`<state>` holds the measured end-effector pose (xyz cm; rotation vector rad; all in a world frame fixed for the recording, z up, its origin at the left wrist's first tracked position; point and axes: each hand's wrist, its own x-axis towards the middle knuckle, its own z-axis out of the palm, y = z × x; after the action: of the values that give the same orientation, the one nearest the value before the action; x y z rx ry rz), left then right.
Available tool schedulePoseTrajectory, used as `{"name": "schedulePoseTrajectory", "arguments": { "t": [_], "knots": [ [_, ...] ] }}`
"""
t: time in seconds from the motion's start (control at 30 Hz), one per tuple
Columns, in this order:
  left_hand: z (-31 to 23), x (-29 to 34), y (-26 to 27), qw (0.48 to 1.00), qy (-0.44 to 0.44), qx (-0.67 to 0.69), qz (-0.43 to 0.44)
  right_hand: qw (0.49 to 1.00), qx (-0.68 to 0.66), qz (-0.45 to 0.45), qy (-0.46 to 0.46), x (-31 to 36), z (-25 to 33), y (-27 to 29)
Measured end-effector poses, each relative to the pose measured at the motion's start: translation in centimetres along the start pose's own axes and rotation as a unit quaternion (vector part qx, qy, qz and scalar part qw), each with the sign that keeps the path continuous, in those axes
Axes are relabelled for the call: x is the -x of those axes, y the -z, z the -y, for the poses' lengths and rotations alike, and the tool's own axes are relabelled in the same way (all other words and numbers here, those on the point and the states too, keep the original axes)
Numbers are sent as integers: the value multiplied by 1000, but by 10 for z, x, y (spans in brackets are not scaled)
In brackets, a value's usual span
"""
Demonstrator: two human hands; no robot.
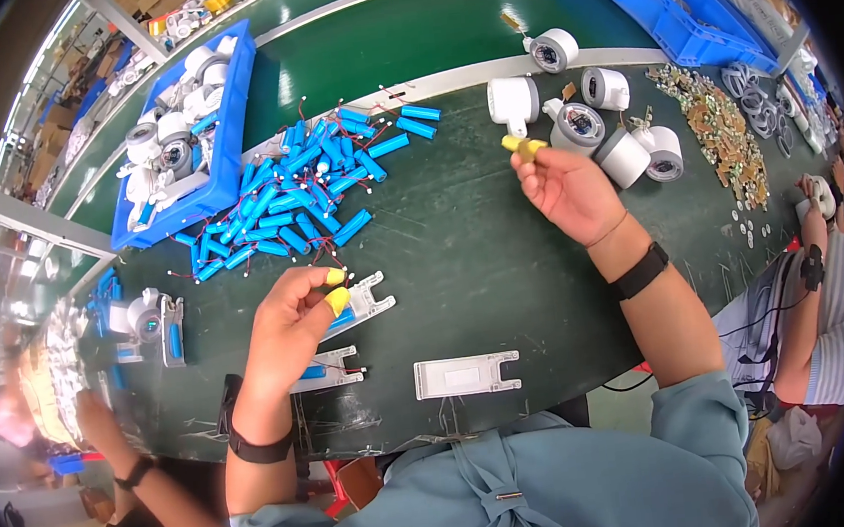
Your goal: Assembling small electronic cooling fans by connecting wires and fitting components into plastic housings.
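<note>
Worktop (462, 260) of dark green colour is the largest thing, and it spreads before the person. Next by size come two blue crates: the left crate (236, 114) is filled with white parts, and the right crate (699, 43) stands at the far right side. Between them, nearer to the left crate, lies a wide heap of blue batteries (290, 190) with thin wires. On the right there is a long heap of small brown parts (722, 132), and grey rings (751, 99) lie just beside it.

The right hand (571, 190) is raised near six round white cameras (624, 157). Its grip, with yellow covers on the fingertips, is pressed together and pinches a small brown piece (527, 151), of which the exact kind is not clear.

The left hand (291, 320) is over the upper white case (370, 303), in which one blue battery lies, partly hidden by the fingers. Thumb and forefinger, also in yellow covers, are close to each other; whether this grip pinches a wire, one cannot tell. Below it, the lower white case (336, 369) also carries a blue battery. Third white case (467, 375) lies flat, apart from these two, near the person's edge of the worktop.
</note>
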<state>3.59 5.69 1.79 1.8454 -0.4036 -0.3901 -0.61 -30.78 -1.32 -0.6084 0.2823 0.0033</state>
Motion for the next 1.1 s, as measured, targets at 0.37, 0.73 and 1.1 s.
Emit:
{"name": "schedulePoseTrajectory", "arguments": {
  "t": [0.37,0.73,1.1],
  "knots": [
    [-14,-15,-18,992,98,3,83,979,143,18,-141,48,-56,-36],
    [-10,-22,-37,937,-215,-275,33,983,154,20,-97,61,-70,-42],
    [-14,-22,-46,993,-14,-33,113,991,49,32,-122,63,-68,-38]
  ]
}}
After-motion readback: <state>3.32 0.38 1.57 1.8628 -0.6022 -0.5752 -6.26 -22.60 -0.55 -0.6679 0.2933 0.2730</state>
